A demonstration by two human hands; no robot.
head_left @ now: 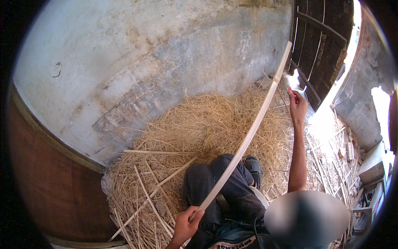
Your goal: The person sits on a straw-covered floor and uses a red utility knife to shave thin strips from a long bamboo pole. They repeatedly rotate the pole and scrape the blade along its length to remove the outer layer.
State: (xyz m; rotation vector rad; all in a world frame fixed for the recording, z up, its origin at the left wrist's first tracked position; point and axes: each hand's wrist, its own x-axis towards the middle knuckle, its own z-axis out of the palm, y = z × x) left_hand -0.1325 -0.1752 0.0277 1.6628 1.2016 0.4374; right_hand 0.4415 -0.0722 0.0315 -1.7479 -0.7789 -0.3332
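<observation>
My left hand [186,222] grips the lower end of a long pale bamboo strip [248,137] close to my lap. The strip bends upward to the right, and its far end reaches the edge of a dark wooden door [319,45]. My right hand [297,106] is raised at arm's length just right of the strip's upper part, fingers pinched together. I cannot make out whether anything thin is between them. My legs in dark trousers [203,182] are folded on a heap of dry straw [199,120].
A stained grey wall [145,54] rises behind the straw, with a brown band [49,178] at its foot on the left. Several split bamboo strips [153,195] lie on the straw by my left knee. Sticks and scraps [344,166] litter the sunlit ground at right.
</observation>
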